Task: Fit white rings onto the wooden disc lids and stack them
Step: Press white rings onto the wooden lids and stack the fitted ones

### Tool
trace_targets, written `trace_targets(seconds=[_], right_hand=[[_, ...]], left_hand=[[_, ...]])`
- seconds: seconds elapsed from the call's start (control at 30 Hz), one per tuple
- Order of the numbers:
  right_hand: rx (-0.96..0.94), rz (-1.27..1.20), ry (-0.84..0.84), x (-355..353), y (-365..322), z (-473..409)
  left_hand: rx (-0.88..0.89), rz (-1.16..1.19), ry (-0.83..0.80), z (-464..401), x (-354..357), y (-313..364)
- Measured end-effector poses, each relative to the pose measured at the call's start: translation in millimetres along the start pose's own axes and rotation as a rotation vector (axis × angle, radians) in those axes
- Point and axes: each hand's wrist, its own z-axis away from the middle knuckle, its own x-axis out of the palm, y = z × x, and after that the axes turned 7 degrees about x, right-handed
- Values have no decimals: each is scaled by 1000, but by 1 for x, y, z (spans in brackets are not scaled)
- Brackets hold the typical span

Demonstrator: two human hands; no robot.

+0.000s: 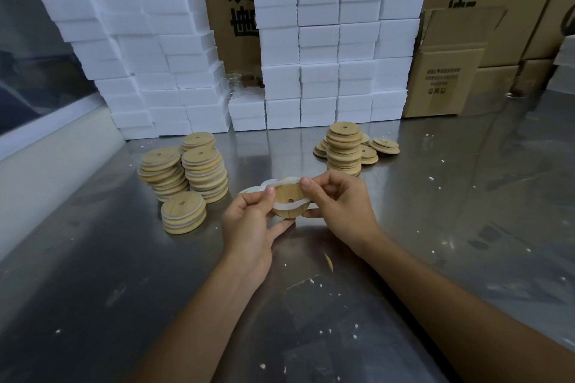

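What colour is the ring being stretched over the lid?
White, seen in the head view: the ring loops around the pale wooden lid.

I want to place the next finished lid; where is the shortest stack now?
The shortest stack stands left of the left hand, nearest the camera, before two taller stacks.

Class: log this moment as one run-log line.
stage: fitting | left hand: holds white ring | right hand: holds wooden lid | ring: partly on

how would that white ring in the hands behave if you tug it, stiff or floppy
Probably floppy and stretchy: the white ring loops and twists unevenly around the wooden lid between the left hand and right hand. Likely very light, being a thin band. It may slip off if let go, since it isn't seated yet.
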Motion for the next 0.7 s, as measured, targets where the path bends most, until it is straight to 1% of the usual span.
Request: trace_targets(seconds=[0.1,0.37,0.5,0.7], right_hand=[[26,-30,-9,0,-2,1],[132,-140,-98,-2,-6,2],[134,-138,-78,-3,-7,2],[124,-121,-38,-2,-9,3]], left_hand=[[-14,8,7,-2,-1,0],[-61,48,-3,-4,-3,4],[-69,43,-4,-3,-2,5],[-29,24,-18,-1,0,2]])
